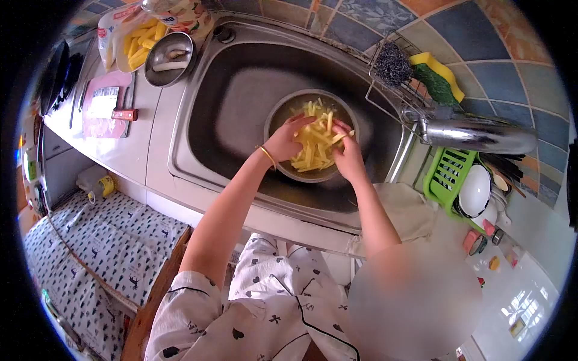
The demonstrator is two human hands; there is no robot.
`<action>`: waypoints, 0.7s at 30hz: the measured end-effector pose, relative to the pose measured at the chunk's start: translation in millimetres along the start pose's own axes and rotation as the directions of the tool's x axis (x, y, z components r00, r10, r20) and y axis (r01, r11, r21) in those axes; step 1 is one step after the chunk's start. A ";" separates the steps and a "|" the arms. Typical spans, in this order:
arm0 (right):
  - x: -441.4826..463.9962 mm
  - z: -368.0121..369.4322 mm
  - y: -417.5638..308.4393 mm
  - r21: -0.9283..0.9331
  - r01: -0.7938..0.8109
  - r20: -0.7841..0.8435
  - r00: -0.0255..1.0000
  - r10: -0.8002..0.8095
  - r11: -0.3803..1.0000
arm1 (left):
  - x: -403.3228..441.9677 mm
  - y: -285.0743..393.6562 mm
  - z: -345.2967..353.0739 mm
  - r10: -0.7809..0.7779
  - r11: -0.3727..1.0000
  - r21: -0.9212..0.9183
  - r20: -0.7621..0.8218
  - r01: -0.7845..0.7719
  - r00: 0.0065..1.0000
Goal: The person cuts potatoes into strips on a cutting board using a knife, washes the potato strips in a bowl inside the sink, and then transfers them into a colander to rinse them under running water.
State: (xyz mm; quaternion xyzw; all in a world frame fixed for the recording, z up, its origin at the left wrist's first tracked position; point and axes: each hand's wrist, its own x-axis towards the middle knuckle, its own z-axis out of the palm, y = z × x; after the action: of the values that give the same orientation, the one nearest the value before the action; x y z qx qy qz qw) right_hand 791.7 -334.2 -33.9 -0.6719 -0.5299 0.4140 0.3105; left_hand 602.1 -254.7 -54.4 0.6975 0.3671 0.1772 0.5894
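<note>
A round metal bowl (pixel 272 117) stands inside the sink basin, holding a heap of pale yellow potato strips (pixel 315 146) that look wet. My left hand (pixel 290 139), with a yellow bangle on its wrist, reaches in over the bowl's left side, fingers curled around the strips. From the right, my right hand (pixel 349 155) cups the heap, and a few strips lie against its thumb and fingers. Both hands are partly sunk among the strips, so some fingertips are hidden.
The steel sink (pixel 208 120) surrounds the bowl. At left are a pink cutting board (pixel 99 127), a cleaver (pixel 124 114) and a small metal bowl (pixel 158 78). At right, the faucet (pixel 475 133), a wire rack with a sponge (pixel 442 72) and a green dish rack (pixel 442 180).
</note>
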 end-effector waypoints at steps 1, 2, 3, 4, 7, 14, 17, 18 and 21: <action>-5.1 -2.5 -5.8 -0.049 -0.030 0.012 0.999 0.030 0.998 | -2.1 -13.8 1.8 -0.023 0.998 -0.052 -0.040 0.021 0.999; -9.5 -4.7 -10.1 -0.099 -0.058 0.022 0.998 0.061 0.993 | -4.0 -35.9 5.4 -0.048 0.994 -0.105 -0.080 0.039 0.996; -12.4 -5.6 -11.8 -0.149 -0.085 0.032 0.995 0.091 0.985 | -4.8 -40.2 4.1 -0.074 0.986 -0.157 -0.118 0.055 0.990; -15.2 -5.0 -10.0 -0.148 -0.154 0.015 0.987 0.158 0.977 | -7.0 -44.5 4.2 -0.181 0.938 -0.320 -0.130 0.132 0.975; -23.6 7.5 27.3 -0.041 -0.390 -0.024 0.921 0.390 0.920 | -10.1 -57.6 4.6 -0.396 0.766 -0.589 -0.118 0.257 0.910; -0.2 37.9 42.1 0.528 -0.755 0.180 0.547 0.818 0.389 | 29.5 -47.5 10.8 -0.740 0.524 -0.616 0.011 0.588 0.672; 34.3 63.4 57.9 0.499 -0.792 0.161 0.483 0.860 0.351 | 52.7 -154.4 47.3 -0.615 0.723 -0.373 0.036 0.582 0.787; 40.2 71.8 67.9 0.481 -0.808 0.151 0.459 0.875 0.341 | 58.9 -140.9 46.7 -0.720 0.634 -0.330 0.076 0.699 0.689; 38.7 80.9 87.7 0.499 -0.741 0.180 0.596 0.783 0.449 | 55.8 -123.8 41.6 -0.592 0.762 -0.224 0.139 0.608 0.794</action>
State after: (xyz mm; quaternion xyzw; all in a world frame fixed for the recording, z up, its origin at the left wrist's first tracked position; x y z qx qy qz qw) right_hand 763.8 -320.0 -155.3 -0.7395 -0.0245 0.6105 0.2824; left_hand 630.1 -238.8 -192.7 0.4660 0.5269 0.0043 0.7108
